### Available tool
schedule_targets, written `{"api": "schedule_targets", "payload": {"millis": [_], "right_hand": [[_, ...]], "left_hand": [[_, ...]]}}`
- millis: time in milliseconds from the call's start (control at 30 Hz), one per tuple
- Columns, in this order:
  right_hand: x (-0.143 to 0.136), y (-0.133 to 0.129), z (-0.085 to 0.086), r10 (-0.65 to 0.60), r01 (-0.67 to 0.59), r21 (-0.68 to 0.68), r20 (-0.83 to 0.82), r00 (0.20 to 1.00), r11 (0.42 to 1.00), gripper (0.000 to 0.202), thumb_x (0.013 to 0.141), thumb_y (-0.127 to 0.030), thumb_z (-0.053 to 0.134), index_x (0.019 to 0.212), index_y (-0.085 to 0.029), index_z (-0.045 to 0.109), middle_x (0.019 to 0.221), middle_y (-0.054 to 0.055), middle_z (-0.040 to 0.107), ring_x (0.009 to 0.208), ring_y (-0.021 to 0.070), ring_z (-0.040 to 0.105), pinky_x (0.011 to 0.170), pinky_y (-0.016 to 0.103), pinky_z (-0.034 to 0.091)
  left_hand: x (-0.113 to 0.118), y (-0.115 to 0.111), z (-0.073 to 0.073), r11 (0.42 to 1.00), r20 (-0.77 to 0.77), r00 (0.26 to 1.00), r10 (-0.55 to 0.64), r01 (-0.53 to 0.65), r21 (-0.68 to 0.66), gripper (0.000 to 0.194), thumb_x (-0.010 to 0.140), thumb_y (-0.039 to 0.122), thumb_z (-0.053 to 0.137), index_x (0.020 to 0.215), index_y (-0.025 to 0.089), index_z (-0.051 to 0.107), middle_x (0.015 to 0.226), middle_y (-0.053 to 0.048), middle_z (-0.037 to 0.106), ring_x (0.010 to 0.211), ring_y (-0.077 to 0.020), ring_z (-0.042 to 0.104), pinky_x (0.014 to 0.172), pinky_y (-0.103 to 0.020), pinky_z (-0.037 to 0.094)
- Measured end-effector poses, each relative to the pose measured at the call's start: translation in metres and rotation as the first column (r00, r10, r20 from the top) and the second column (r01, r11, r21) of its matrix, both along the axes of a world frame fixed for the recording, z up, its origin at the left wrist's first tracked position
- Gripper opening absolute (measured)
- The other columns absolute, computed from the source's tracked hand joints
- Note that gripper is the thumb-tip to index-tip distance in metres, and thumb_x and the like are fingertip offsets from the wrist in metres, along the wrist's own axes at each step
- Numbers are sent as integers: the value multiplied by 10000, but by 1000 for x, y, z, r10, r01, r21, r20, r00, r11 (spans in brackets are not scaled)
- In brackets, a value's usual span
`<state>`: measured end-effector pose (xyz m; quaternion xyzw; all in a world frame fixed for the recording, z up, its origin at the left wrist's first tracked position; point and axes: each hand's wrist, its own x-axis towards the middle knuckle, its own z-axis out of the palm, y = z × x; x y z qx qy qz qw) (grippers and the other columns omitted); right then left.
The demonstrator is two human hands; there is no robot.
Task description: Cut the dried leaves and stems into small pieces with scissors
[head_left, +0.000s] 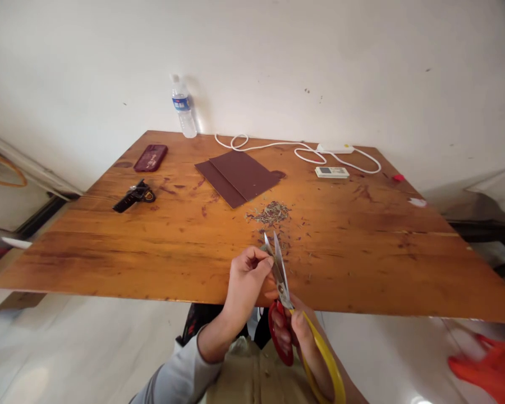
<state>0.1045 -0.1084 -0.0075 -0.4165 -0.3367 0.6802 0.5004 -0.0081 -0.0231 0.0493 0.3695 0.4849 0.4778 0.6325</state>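
My right hand point(297, 331) grips a pair of scissors point(280, 275) by its red and yellow handles, blades slightly apart and pointing away from me over the table's near edge. My left hand point(246, 280) pinches something small and thin right at the blades; the piece itself is too small to make out. Just beyond the blades lies a pile of small greyish clippings point(271, 213) scattered on the wooden table point(109, 252).
Two dark brown sheets point(238, 175) lie mid-table. A water bottle point(183, 108), white cable point(278, 147) with power strip and a small remote point(331, 172) sit at the back. A maroon phone point(150, 157) and a black tool point(133, 196) lie left. An orange object point(492, 370) lies on the floor, right.
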Motion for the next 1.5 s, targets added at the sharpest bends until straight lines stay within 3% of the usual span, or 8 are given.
{"api": "schedule_targets", "payload": {"millis": [200, 400, 567, 733, 1033, 1200, 1367, 1500], "right_hand": [[-14, -7, 27, -47, 54, -91, 80, 996, 994, 554, 775, -755, 584, 803, -204, 531, 628, -59, 360, 488, 82, 239, 421, 225, 214], [-7, -18, 34, -59, 68, -58, 143, 988, 996, 637, 800, -779, 514, 1016, -182, 567, 603, -71, 384, 449, 76, 253, 382, 215, 220], [12, -31, 12, -58, 58, 10, 62, 996, 998, 643, 819, -777, 487, 1070, -198, 607, 741, 26, 603, 542, 137, 517, 407, 228, 357], [27, -35, -4, -12, 13, 11, -33, 999, 1000, 654, 788, -767, 555, 1115, -205, 629, 786, 54, 684, 586, 165, 610, 462, 252, 443], [29, -38, 6, -38, 37, -11, -21, 999, 999, 593, 867, -686, 536, 1192, -197, 612, 794, 54, 675, 617, 166, 613, 498, 260, 468], [25, -33, 19, -28, 27, 28, 21, 999, 999, 660, 824, -761, 503, 1103, -172, 608, 752, 34, 618, 562, 149, 557, 482, 259, 440], [22, -27, 34, -2, 0, 32, 60, 998, 999, 589, 847, -743, 481, 943, -176, 606, 695, 0, 530, 504, 122, 468, 461, 257, 401], [22, -22, 35, 4, -4, 4, 64, 998, 1000, 622, 833, -741, 508, 1095, -182, 578, 794, 31, 565, 554, 147, 507, 457, 264, 381]], "left_hand": [[-14, 17, 3, 991, -42, 990, -133, 132, -16, 120, 637, 215, 661, 558, 173, 580, 486, 33, 572, 468, -104, 531, 519, -221, 421], [-10, 18, 0, 967, -36, 967, -253, 252, -20, 104, 627, 227, 663, 560, 176, 602, 503, 15, 595, 471, -129, 554, 524, -250, 454], [10, -2, -5, 995, 80, 993, -91, 88, 39, 105, 674, 244, 687, 618, 169, 642, 528, 30, 581, 498, -95, 512, 544, -220, 406], [26, -14, -2, 999, 274, 961, 34, -29, -21, 164, 653, 274, 748, 607, 162, 638, 568, 33, 570, 519, -78, 488, 551, -208, 392], [24, -12, 0, 989, 464, 881, 94, -28, -147, 171, 630, 236, 787, 635, 154, 637, 644, -4, 638, 627, -113, 608, 628, -222, 495], [19, -7, 1, 991, 414, 909, 38, 18, -130, 194, 618, 217, 792, 624, 158, 607, 602, 8, 620, 576, -116, 601, 582, -231, 507], [17, -5, 2, 991, 382, 924, 2, 49, -122, 203, 631, 231, 789, 616, 155, 601, 596, 13, 612, 568, -101, 595, 593, -221, 512], [13, -1, 2, 988, 383, 924, 6, 52, -142, 198, 626, 228, 792, 628, 156, 608, 591, 16, 615, 554, -102, 597, 588, -227, 522]]}}
